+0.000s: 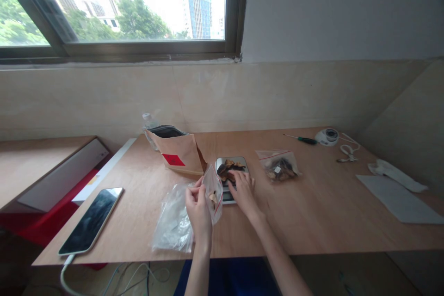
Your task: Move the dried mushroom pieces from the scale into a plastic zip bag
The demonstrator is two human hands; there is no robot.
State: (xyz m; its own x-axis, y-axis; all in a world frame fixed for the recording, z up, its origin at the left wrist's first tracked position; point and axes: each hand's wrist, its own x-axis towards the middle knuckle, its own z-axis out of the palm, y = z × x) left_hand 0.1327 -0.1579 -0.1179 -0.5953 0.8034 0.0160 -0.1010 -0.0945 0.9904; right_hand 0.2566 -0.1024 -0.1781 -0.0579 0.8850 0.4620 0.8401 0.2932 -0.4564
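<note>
Plywood desk [312,212] under window, left hand [198,208] pinching small zip bag [214,189] upright, long axis vertical, mouth up, right hand [243,189] fingers curled on dried pieces [229,167] on scale [229,180], just right of bag, paper bag [178,152] behind.

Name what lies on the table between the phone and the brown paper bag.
Nothing: in the head view, the stretch of table between the phone and the paper bag is bare wood. The clear bags lie further right.
</note>
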